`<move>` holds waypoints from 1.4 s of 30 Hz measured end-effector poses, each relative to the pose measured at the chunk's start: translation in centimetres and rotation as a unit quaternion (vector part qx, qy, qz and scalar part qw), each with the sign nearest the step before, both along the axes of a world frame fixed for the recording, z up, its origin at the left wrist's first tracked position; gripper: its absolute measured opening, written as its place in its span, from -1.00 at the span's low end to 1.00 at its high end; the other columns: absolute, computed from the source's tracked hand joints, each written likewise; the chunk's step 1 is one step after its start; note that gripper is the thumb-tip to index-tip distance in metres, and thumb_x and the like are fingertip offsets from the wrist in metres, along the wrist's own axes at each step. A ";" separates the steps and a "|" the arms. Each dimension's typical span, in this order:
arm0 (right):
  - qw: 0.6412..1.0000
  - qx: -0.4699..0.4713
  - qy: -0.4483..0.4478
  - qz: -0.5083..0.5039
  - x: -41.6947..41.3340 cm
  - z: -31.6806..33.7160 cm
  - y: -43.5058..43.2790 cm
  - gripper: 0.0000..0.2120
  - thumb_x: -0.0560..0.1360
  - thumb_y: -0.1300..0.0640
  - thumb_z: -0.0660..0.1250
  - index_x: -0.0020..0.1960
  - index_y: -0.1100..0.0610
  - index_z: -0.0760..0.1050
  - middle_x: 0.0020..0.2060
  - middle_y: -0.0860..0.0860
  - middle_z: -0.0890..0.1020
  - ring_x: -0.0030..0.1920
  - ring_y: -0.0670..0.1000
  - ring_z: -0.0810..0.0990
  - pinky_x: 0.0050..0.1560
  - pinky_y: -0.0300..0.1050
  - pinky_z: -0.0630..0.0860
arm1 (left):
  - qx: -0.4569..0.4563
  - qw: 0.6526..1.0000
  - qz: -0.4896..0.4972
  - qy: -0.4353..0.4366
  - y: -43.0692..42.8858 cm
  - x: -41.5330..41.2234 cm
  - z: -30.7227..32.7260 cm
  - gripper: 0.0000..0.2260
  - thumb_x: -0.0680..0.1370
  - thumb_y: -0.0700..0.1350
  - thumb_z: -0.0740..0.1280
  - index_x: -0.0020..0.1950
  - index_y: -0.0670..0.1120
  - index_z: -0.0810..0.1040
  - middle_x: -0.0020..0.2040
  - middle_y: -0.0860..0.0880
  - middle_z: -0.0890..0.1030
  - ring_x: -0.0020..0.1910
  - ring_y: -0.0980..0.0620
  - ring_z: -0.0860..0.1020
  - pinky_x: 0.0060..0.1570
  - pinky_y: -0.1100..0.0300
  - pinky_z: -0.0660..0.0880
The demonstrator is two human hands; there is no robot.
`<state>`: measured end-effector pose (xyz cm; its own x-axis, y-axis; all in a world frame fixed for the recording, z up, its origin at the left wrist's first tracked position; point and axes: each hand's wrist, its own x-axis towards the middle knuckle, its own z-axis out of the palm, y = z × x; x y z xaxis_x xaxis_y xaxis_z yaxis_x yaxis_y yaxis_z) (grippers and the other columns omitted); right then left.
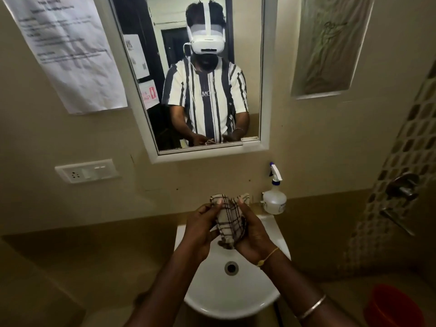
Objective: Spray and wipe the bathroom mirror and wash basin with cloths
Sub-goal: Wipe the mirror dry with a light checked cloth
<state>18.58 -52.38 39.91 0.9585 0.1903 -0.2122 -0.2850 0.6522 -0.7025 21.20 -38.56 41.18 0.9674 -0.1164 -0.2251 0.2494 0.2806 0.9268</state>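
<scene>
A white cloth with dark checks is bunched between both my hands above the back of the white wash basin. My left hand grips its left side with the thumb on top. My right hand wraps its right side. The white-framed mirror hangs on the wall above and reflects a person in a striped shirt. A clear spray bottle with a white trigger head stands on the ledge at the basin's back right, apart from my hands.
A switch and socket plate sits on the wall to the left. Paper notices and a poster flank the mirror. Chrome shower fittings are on the tiled right wall. A red bucket stands low right.
</scene>
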 end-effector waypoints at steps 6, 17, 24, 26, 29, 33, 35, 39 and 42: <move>0.988 0.150 0.040 -0.025 3.1 -3.0 -2.6 -0.50 0.59 -0.06 0.24 0.41 0.21 0.53 0.39 0.27 0.53 0.39 0.31 0.48 0.49 0.35 0.26 | -0.040 0.998 0.035 -0.016 2.6 4.1 -1.0 -0.65 0.65 0.02 0.33 0.31 -0.20 0.60 0.19 -0.26 0.70 0.17 -0.29 0.67 0.20 -0.32 0.58; 0.991 -0.099 0.031 -0.084 8.9 -4.4 -3.0 -0.70 0.52 0.30 0.39 0.25 0.26 0.58 0.18 0.26 0.68 0.21 0.26 0.66 0.21 0.20 0.62 | 0.122 0.986 0.110 -0.021 6.4 11.5 -6.3 -0.85 0.69 -0.06 0.29 0.13 -0.08 0.61 0.09 -0.18 0.72 0.05 -0.19 0.69 0.05 -0.16 0.66; 0.931 -0.327 -0.003 -0.166 11.2 -5.9 -2.4 -0.81 0.57 0.01 0.42 0.07 0.11 0.65 0.00 0.04 0.76 0.07 0.08 0.72 0.14 0.06 0.64 | 0.178 0.967 0.131 -0.127 5.1 12.2 -8.9 -0.92 0.67 0.02 0.32 0.08 0.12 0.61 0.03 0.10 0.71 0.11 0.01 0.66 0.12 0.01 0.60; 0.888 -0.405 -0.036 -0.216 11.9 -6.6 -2.5 -0.85 0.62 0.01 0.35 -0.01 0.05 0.64 -0.07 -0.01 0.74 0.04 0.00 0.68 0.13 -0.01 0.61 | 0.223 0.948 0.139 -0.181 4.7 11.7 -9.2 -0.91 0.68 0.08 0.28 0.04 0.15 0.57 -0.05 0.16 0.69 0.01 0.08 0.66 0.01 0.06 0.61; 0.842 -0.463 -0.093 -0.259 12.7 -6.8 -3.2 -0.86 0.66 0.02 0.28 -0.05 -0.02 0.56 -0.12 -0.03 0.68 -0.04 -0.11 0.63 0.05 -0.09 0.57 | 0.253 0.931 0.131 -0.229 4.1 11.2 -9.2 -0.86 0.70 0.14 0.20 0.07 0.16 0.50 -0.10 0.14 0.66 -0.11 0.05 0.65 -0.16 0.01 0.62; 0.834 -0.483 -0.130 -0.234 13.6 -5.5 -4.1 -0.87 0.65 0.02 0.29 -0.04 -0.01 0.57 -0.13 -0.07 0.68 -0.07 -0.23 0.61 -0.05 -0.24 0.50 | 0.212 0.947 0.154 -0.184 3.9 12.7 -9.7 -0.85 0.69 0.13 0.21 0.06 0.14 0.54 -0.07 0.11 0.67 -0.04 -0.02 0.66 -0.06 -0.06 0.61; 0.835 -0.484 -0.147 -0.217 14.3 -4.5 -4.3 -0.88 0.64 0.03 0.32 -0.04 0.00 0.59 -0.14 -0.08 0.68 -0.08 -0.22 0.62 -0.05 -0.27 0.51 | 0.205 0.959 0.140 -0.133 3.7 13.5 -10.2 -0.84 0.67 0.11 0.25 0.06 0.11 0.58 -0.04 0.10 0.70 0.05 -0.04 0.67 0.01 -0.02 0.61; 0.818 -0.495 -0.191 -0.221 15.7 -2.2 -3.8 -0.93 0.61 0.05 0.38 -0.02 0.02 0.60 -0.13 -0.08 0.68 -0.06 -0.18 0.62 -0.01 -0.28 0.54 | 0.180 0.980 0.082 -0.015 2.4 13.6 -11.7 -0.86 0.69 -0.10 0.30 0.24 0.01 0.55 0.20 -0.09 0.66 0.15 -0.15 0.66 0.18 -0.18 0.62; 0.808 -0.518 -0.198 -0.198 16.4 -1.3 -2.7 -0.95 0.58 -0.02 0.41 0.01 -0.06 0.59 -0.09 -0.15 0.67 -0.04 -0.22 0.62 -0.02 -0.23 0.59 | 0.175 0.982 0.064 0.029 0.3 13.1 -12.4 -0.82 0.68 -0.05 0.32 0.27 0.13 0.54 0.32 -0.06 0.61 0.24 -0.06 0.59 0.32 -0.10 0.54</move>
